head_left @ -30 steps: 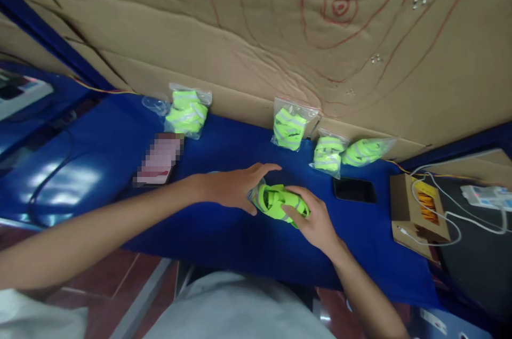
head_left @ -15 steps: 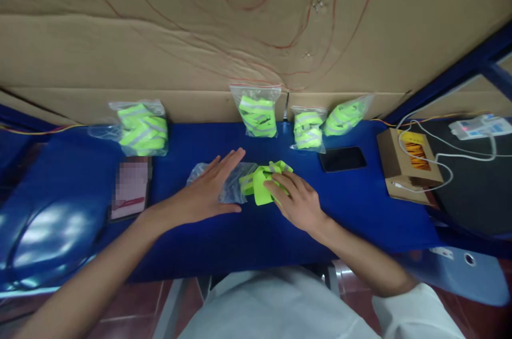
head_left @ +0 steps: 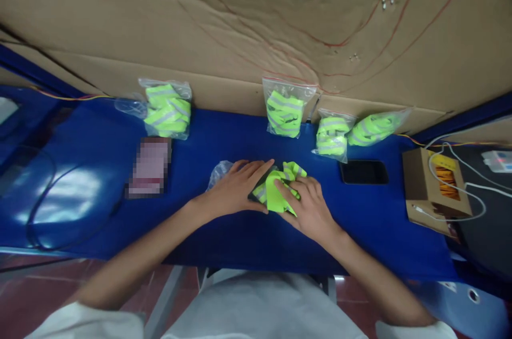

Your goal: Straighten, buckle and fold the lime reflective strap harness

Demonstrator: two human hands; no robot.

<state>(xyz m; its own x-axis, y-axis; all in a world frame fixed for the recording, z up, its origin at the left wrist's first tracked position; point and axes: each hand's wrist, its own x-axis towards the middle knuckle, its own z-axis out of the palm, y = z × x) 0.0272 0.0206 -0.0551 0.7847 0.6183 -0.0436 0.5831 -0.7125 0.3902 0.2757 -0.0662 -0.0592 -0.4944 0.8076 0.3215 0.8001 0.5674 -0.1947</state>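
A crumpled bundle of neon yellow-green reflective strap lies on the blue table. My right hand is closed over its right side, fingers curled on the fabric. From the left, my left hand reaches to the bundle's edge with its fingers stretched out and thumb apart, gripping nothing. Under that hand lies a clear plastic bag, mostly covered by the palm and fingers.
Along the cardboard wall sit clear bags of reflective strap: one at left, one in the middle, two at right. A dark phone, a blurred-out flat item, a cardboard box and a white cable also lie around.
The view has shifted, so the bench things appear moved. My left hand has come closer to the strap bundle, sliding over the plastic bag. My right hand stays on the bundle.
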